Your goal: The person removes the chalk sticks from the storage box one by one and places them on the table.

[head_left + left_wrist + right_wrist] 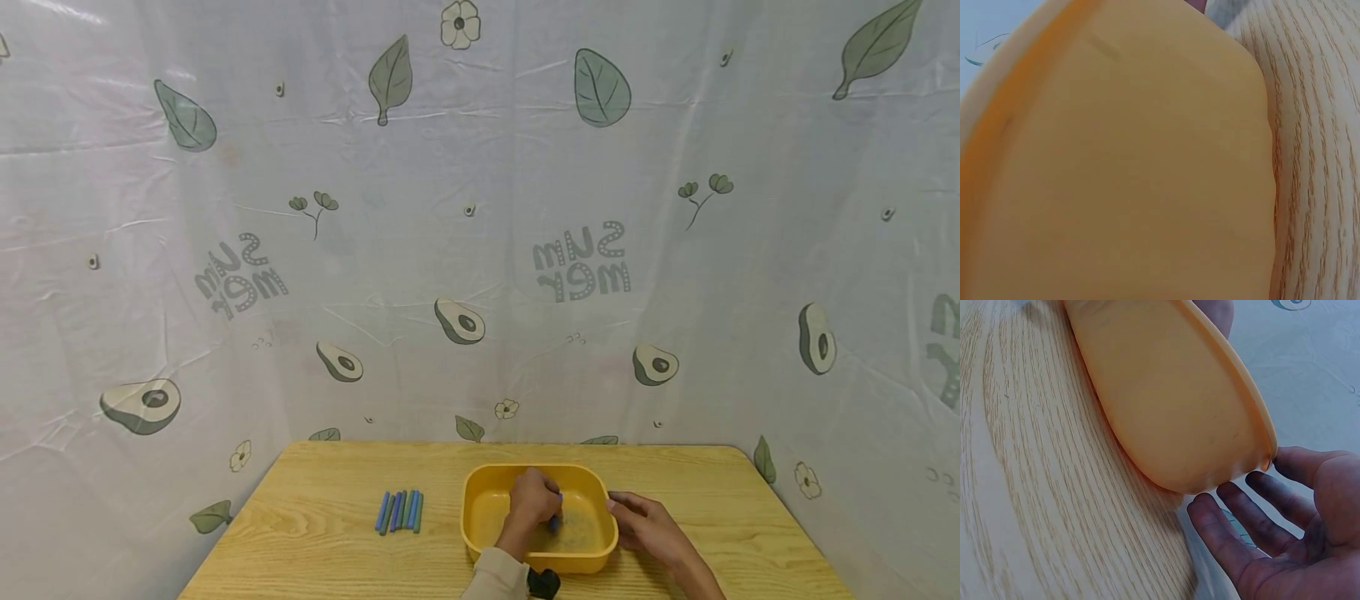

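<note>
A yellow plastic basin (480, 546) stands on the wooden table. My left hand (534, 498) reaches down inside it with bent fingers, pinching a blue chalk stick (555, 523) close over the basin floor; its fingertips are mostly hidden. Greyish dust marks the floor beside it. At the right end, my right hand (651, 530) holds the basin, thumb at the rim and fingertips against the outer wall, as the right wrist view also shows. The left wrist view is filled by the basin's outer wall (1147, 156), with the left hand out of sight.
Several blue, green and purple chalk sticks (399, 512) lie side by side in a row left of the basin. The wooden table (315, 533) meets a pale patterned curtain (510, 358) at its back and sides.
</note>
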`<action>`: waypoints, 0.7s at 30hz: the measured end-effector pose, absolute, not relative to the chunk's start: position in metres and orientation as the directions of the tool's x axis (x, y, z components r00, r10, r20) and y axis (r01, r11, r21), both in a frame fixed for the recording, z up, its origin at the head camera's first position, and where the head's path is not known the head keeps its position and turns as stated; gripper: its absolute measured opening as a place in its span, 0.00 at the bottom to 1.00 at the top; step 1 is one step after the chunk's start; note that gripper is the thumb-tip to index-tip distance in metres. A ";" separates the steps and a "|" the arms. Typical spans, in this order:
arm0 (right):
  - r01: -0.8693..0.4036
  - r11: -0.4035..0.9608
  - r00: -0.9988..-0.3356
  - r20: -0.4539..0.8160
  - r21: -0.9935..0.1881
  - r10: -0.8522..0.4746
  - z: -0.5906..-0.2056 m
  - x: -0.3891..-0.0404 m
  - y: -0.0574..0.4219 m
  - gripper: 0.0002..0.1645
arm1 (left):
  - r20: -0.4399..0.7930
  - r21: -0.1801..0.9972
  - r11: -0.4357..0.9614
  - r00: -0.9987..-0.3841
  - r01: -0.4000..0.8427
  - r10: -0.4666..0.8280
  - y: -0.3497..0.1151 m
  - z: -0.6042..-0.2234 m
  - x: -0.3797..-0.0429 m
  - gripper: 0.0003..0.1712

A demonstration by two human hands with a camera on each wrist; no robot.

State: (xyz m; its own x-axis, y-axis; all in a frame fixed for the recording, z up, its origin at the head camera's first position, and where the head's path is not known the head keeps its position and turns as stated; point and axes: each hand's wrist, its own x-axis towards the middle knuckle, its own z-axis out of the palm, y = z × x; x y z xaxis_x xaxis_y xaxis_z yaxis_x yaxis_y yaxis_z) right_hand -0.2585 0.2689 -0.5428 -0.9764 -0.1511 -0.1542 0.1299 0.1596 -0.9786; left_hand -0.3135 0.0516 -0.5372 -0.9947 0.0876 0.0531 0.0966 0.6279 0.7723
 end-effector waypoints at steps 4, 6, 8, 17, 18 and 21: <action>0.116 0.155 -0.974 -0.142 -0.981 -0.174 -0.543 -0.256 0.270 0.43 | 0.027 0.793 0.605 -0.996 0.073 0.086 0.051 -0.536 -0.313 0.09; 0.114 0.151 -0.974 -0.140 -0.982 -0.176 -0.542 -0.256 0.270 0.43 | 0.014 0.818 0.572 -0.996 0.061 0.086 0.051 -0.534 -0.312 0.10; 0.117 0.154 -0.975 -0.143 -0.981 -0.170 -0.542 -0.256 0.270 0.42 | 0.008 0.846 0.530 -0.996 0.055 0.091 0.049 -0.532 -0.310 0.11; 0.142 0.157 -0.976 -0.165 -0.977 -0.145 -0.544 -0.258 0.269 0.44 | -0.005 0.927 0.374 -0.994 0.037 0.110 0.039 -0.525 -0.306 0.13; 0.142 0.154 -0.975 -0.165 -0.978 -0.146 -0.544 -0.259 0.270 0.44 | -0.008 0.929 0.369 -0.994 0.034 0.113 0.037 -0.524 -0.307 0.13; 0.143 0.146 -0.975 -0.164 -0.979 -0.146 -0.545 -0.259 0.270 0.44 | -0.014 0.938 0.346 -0.992 0.030 0.123 0.033 -0.522 -0.307 0.12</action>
